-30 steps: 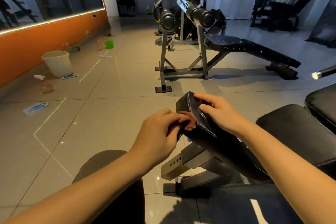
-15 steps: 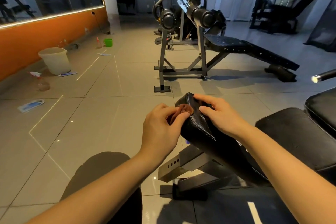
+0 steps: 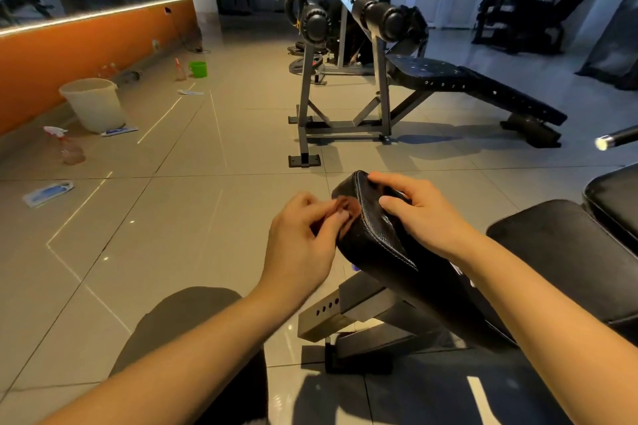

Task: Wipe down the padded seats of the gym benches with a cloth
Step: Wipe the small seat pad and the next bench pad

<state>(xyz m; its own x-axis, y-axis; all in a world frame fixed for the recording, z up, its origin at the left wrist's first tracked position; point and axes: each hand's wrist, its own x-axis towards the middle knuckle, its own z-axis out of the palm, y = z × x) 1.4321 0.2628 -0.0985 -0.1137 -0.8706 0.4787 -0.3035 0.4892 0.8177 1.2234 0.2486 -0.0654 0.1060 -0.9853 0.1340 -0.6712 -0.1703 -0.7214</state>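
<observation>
Cloth [image 3: 347, 209]: small, reddish-brown, bunched against the left end edge of the seat pad [image 3: 376, 241], low in the middle of our view.
Left grip [image 3: 300, 245]: closed on the cloth, with fingertips and thumb pinching it to the pad's stitched edge.
Right grip [image 3: 424, 214]: fingers fairly straight, resting on top of the pad near its far end and holding nothing; we judge that it steadies the pad.
Risk, cloth: so little of it shows past our fingertips that we may rub the pad with skin rather than fabric. A loose pinch could drop it to the floor [image 3: 207, 217].
Risk, coverage: we are on one edge only. The top under the right grip and the larger pad [image 3: 559, 252] to the right could be missed unless that hand moves off.
Risk, pad: it sits tilted on a steel frame [image 3: 362, 307]; a hard push on its end might rock it, we think.
Bucket [image 3: 93, 110]: pale, far left by the orange wall [image 3: 69, 55]; we cannot see inside.
Green cup [image 3: 198, 70]: farther along the same wall, contents hidden from us.
Spray bottle [image 3: 69, 148]: clear, on the floor near the bucket, with what looks like a little pinkish liquid at the bottom.
</observation>
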